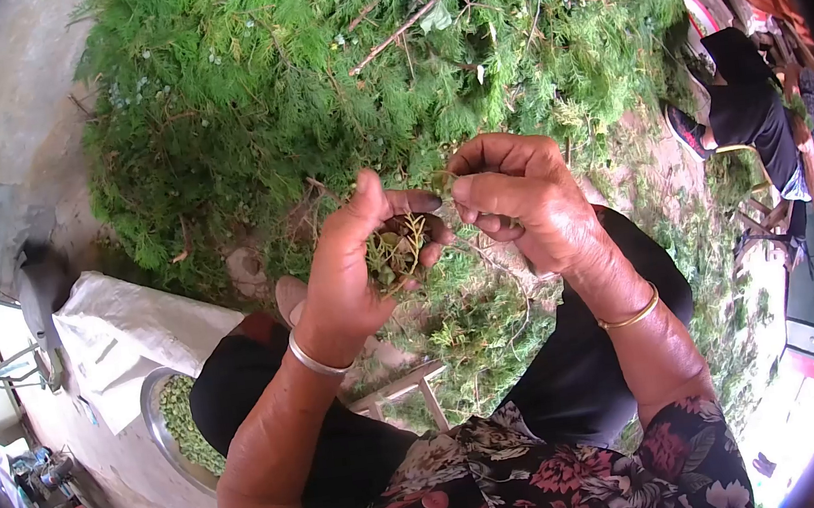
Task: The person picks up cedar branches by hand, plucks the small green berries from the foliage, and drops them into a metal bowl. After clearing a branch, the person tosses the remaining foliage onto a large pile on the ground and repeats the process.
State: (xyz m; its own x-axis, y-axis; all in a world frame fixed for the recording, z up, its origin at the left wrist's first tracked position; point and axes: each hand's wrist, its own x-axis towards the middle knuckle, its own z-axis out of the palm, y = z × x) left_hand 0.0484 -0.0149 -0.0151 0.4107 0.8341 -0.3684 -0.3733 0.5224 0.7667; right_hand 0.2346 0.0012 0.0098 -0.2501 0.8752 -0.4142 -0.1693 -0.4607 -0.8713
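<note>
My left hand (pixel 353 260) is curled, palm up, around a small conifer sprig (pixel 397 252) with yellow-green twigs and round greenish cones or seeds. Close beside it, my right hand (pixel 527 202) has thumb and forefinger pinched together near the left fingertips. A tiny greenish bit shows at that pinch, too small to name. Both hands are raised above the ground between my knees. Beyond them spreads a large heap of cut green conifer branches (pixel 307 85), some bearing pale cones.
At the left, a metal basin (pixel 158 423) holds many small green pieces beside a white sack (pixel 133 315). A wooden stool frame (pixel 397 388) stands between my legs. Another person in dark trousers (pixel 759 129) sits at the right. A loose brown stick (pixel 397 34) lies on the heap.
</note>
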